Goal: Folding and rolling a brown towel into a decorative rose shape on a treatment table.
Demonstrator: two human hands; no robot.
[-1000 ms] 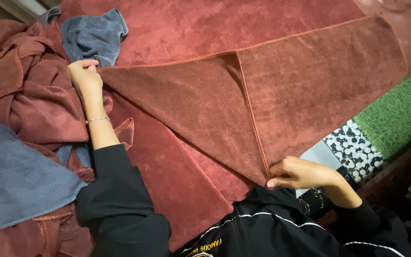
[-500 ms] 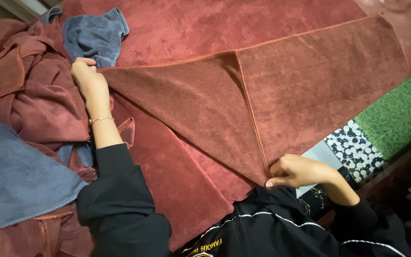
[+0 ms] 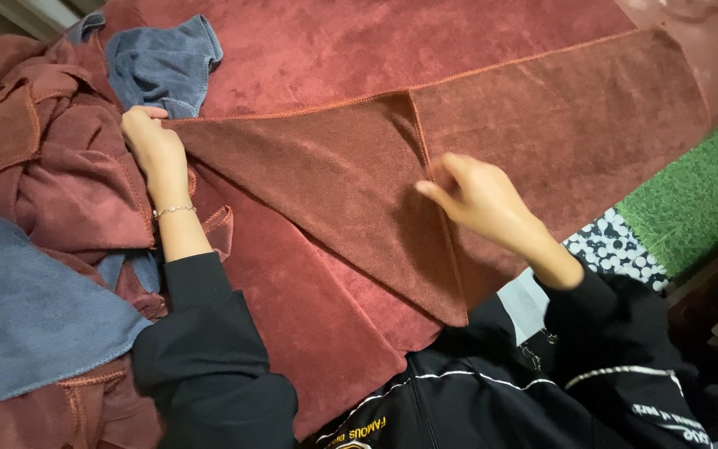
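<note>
Your left hand [image 3: 149, 137] pinches the red towel [image 3: 326, 175] corner. Your right hand [image 3: 479, 199] rests open on the folded edge beneath it; press flat, keeping the hem aligned.

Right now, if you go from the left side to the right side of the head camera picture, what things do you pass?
Big grey towel → pile of crumpled red towels → left hand pinching a corner → folded red towel → right hand resting on the towel's seam → green grass mat.
</note>
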